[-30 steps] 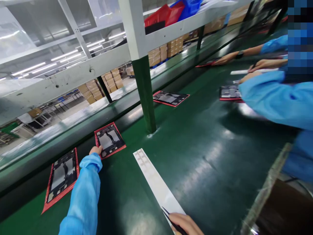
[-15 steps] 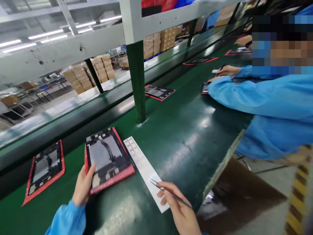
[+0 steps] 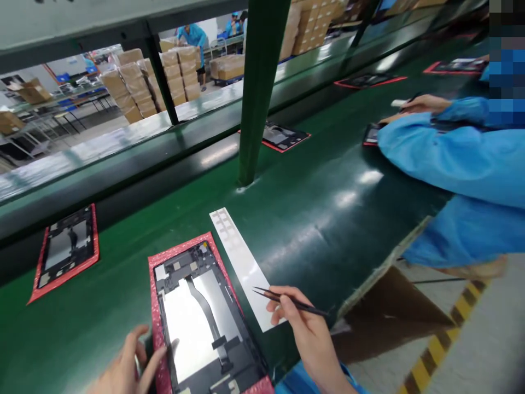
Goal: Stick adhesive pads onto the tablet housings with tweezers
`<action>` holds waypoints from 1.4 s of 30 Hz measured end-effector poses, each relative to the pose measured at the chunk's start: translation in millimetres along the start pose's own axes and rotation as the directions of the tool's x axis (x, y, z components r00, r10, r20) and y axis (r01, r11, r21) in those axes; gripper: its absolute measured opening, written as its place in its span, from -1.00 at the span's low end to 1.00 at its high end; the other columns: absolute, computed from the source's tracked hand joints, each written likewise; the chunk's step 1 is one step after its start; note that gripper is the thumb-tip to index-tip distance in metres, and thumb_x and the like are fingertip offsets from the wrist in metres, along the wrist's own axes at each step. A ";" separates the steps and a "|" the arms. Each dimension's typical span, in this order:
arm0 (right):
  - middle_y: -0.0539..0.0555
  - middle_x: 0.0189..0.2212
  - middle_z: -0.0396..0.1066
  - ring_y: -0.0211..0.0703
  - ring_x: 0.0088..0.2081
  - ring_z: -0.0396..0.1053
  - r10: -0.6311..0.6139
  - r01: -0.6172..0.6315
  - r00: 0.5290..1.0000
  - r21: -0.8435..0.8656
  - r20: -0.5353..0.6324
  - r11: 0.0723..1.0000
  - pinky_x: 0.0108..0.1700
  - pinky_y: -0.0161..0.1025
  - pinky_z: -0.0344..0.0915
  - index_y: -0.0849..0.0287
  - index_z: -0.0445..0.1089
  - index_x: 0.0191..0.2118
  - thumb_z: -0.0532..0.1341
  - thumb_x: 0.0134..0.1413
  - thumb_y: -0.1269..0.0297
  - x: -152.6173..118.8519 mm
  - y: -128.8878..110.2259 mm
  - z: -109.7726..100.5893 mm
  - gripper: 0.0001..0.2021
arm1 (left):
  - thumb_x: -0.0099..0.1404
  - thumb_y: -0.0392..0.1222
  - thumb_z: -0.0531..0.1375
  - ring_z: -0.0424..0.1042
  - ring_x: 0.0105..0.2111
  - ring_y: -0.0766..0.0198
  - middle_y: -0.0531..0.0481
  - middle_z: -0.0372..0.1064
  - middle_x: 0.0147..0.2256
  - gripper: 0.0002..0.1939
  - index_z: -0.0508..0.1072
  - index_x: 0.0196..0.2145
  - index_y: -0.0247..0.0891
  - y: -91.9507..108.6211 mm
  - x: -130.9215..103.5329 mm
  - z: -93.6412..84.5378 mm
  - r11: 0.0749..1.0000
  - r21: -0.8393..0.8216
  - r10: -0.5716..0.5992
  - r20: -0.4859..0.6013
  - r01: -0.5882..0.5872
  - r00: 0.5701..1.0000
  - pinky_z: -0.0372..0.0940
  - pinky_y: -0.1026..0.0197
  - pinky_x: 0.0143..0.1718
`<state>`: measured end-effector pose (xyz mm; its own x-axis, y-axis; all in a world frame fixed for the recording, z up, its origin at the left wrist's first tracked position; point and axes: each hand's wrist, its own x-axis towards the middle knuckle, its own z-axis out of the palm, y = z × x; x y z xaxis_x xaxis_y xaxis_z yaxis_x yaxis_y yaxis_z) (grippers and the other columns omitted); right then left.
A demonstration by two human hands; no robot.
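Observation:
An opened tablet (image 3: 192,328), its insides showing a silvery battery plate and a dark ribbon cable, lies on a pink bubble-wrap sheet (image 3: 155,306) on the green bench. At its left edge is my left hand (image 3: 127,361), fingers apart and thumb against the edge, not wrapped round it. My right hand (image 3: 305,328) pinches black tweezers (image 3: 301,303), whose tips are slightly spread above a white strip (image 3: 241,262). Several pale squares show at that strip's far end. Part of the strip is hidden under my right fingers.
Another opened tablet (image 3: 68,246) on pink wrap lies at left; one more (image 3: 283,137) lies behind the green post (image 3: 262,93). A co-worker's blue sleeve (image 3: 443,142) reaches over the bench at right. Stacked cartons (image 3: 135,82) stand beyond.
The tablet, tilted up in my left hand before, now lies nearer on the bench and my left fingers have come off it. My right hand still holds the tweezers over the strip. The view has shifted.

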<state>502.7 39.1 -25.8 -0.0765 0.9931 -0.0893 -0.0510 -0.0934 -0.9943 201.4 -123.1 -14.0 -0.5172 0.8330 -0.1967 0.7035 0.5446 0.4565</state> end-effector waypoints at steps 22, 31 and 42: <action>-0.04 -0.53 0.44 -0.11 -0.42 0.55 -0.001 0.119 0.964 -0.431 0.264 0.894 -0.42 -0.29 0.37 0.10 0.26 -0.38 0.20 0.20 0.17 80.5 -27.4 -4.3 -0.81 | 0.26 0.14 0.15 0.22 0.17 -0.07 -0.25 0.10 0.25 -0.44 0.26 0.18 0.02 167.7 81.0 77.7 0.390 0.206 0.880 0.205 -0.898 0.429 0.23 -0.15 0.07; -0.03 -0.54 0.48 -0.17 -0.53 0.48 -0.045 0.175 0.967 -0.529 0.249 0.830 -0.52 -0.32 0.24 0.10 0.27 -0.40 0.21 0.19 0.22 78.6 -28.7 -2.2 -0.83 | 0.31 0.10 0.12 0.23 0.17 0.04 -0.19 0.14 0.24 -0.53 0.29 0.15 0.05 173.9 77.7 69.9 0.384 0.266 0.883 0.176 -0.884 0.436 0.24 -0.07 0.08; -0.01 -0.55 0.50 -0.15 -0.50 0.51 -0.021 0.155 0.967 -0.524 0.253 0.837 -0.51 -0.32 0.25 0.10 0.25 -0.40 0.21 0.19 0.24 77.2 -30.2 -1.5 -0.83 | 0.33 0.08 0.10 0.22 0.18 0.03 -0.19 0.13 0.25 -0.54 0.30 0.16 0.04 173.8 77.6 71.9 0.395 0.250 0.881 0.170 -0.884 0.442 0.20 -0.07 0.09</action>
<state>499.8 118.8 -2.7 -0.3252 0.9442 -0.0511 0.4674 0.1136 -0.8767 318.5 43.2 -12.3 0.4738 0.8646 0.1675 0.8572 -0.4963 0.1372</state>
